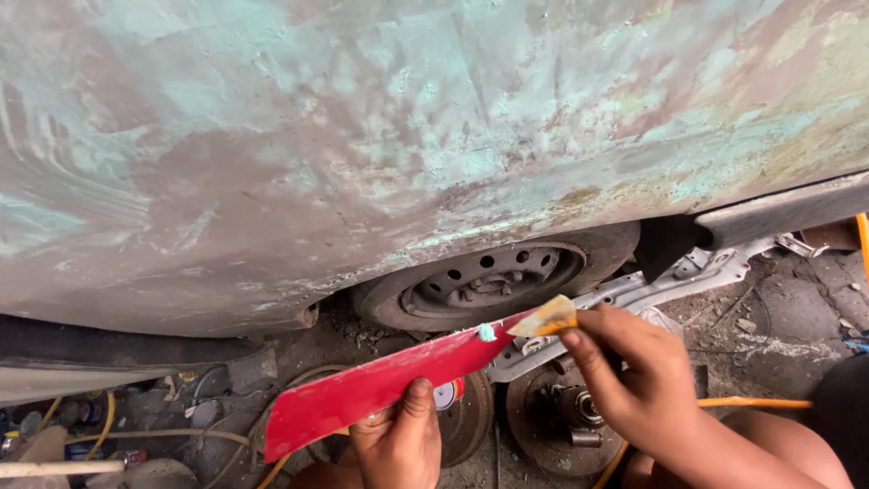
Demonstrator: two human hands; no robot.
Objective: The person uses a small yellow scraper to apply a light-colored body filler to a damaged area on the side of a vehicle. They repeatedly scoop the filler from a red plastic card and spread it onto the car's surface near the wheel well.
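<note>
My left hand [396, 441] grips a long red flat board [362, 388] from below, thumb on its face. A small dab of pale green filler [487, 332] sits near the board's right end. My right hand [631, 376] pinches a small yellow spreader [546, 318] whose edge touches the board's tip beside the dab. Above both hands spans a large car body panel [380, 136], sanded and blotched with pale green filler and brown patches.
A black wheel with a steel rim [493, 277] sits under the panel's arch. Brake discs [557, 417], a white metal part [652, 285], an orange hose [751, 402], cables and clutter lie on the dirty ground.
</note>
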